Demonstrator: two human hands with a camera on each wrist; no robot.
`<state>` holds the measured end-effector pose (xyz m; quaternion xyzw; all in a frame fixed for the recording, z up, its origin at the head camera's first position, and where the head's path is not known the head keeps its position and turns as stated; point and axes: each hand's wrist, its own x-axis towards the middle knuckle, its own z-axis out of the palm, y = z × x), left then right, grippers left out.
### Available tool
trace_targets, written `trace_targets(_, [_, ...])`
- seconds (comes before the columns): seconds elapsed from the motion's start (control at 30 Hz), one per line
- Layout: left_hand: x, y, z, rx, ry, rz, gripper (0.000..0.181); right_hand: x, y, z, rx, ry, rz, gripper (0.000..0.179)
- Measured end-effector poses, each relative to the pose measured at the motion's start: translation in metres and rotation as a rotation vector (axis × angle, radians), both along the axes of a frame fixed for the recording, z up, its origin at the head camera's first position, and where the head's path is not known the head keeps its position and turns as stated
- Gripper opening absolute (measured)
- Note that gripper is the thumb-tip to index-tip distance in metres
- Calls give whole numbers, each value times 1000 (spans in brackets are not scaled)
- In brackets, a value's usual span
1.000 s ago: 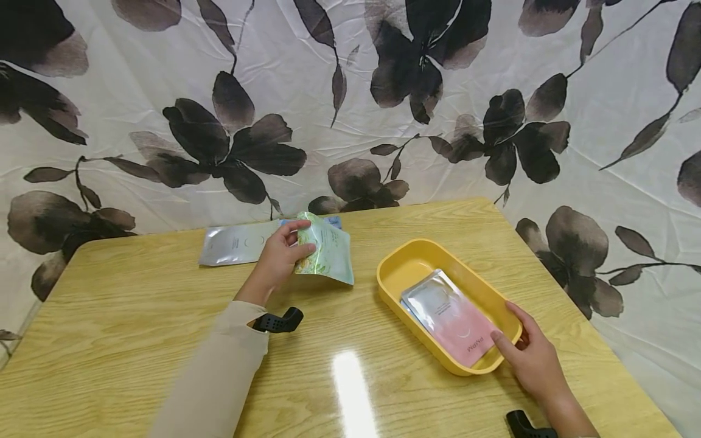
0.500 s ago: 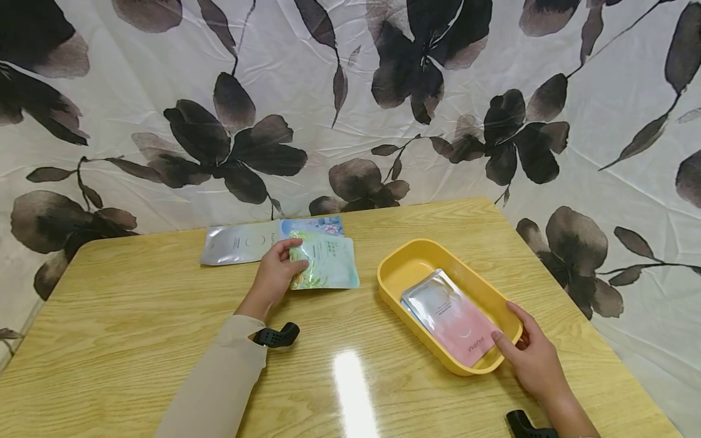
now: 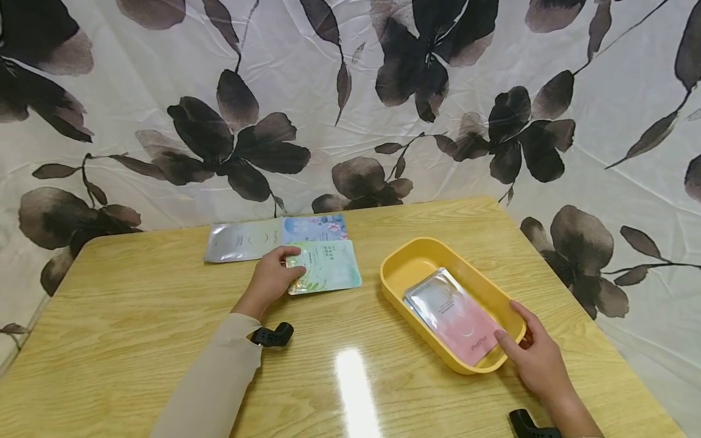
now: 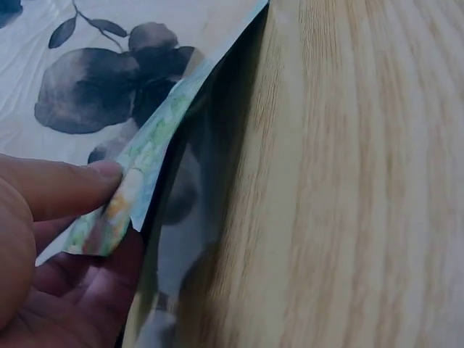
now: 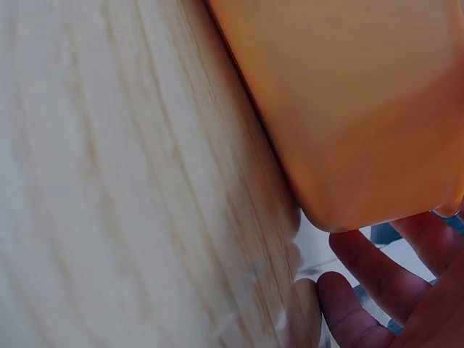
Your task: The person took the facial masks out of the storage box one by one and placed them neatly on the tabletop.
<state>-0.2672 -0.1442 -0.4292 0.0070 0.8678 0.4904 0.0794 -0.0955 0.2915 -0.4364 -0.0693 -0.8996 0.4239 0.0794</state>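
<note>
Left hand (image 3: 272, 275) pinching green packet (image 3: 327, 274) edge on table (image 3: 137, 316), right hand (image 3: 533, 359) gripping yellow tray (image 3: 408, 263) rim, pink packet (image 3: 454, 315) inside

In the head view, the small print on the green packet (image 3: 325, 266), the silver packet (image 3: 244, 239) and the pink packet (image 3: 457, 316) is too small to read. The left hand (image 3: 271, 281) covers the green packet's near corner. The pink packet hides whatever lies beneath it in the yellow tray (image 3: 408, 263). The right forearm is cut off by the bottom edge. In the left wrist view, the green packet shows only edge-on and the worktop (image 4: 362, 181) is blurred. In the right wrist view, the tray's inside is hidden, and the right hand (image 5: 395, 290) is cut off at the corner.
</note>
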Motion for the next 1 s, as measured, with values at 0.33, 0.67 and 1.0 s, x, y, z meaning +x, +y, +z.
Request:
trace_targets(0.33, [-3, 1, -2, -70, -11, 20, 42, 0, 0, 1, -3, 2, 5, 66])
trace_targets(0.67, [-2, -2, -6, -116, 8, 17, 43, 0, 3, -4, -3, 15, 6, 65])
trace_targets(1.0, [0, -2, -8, -208, 45, 34, 47, -1, 6, -7, 5, 9, 3, 66])
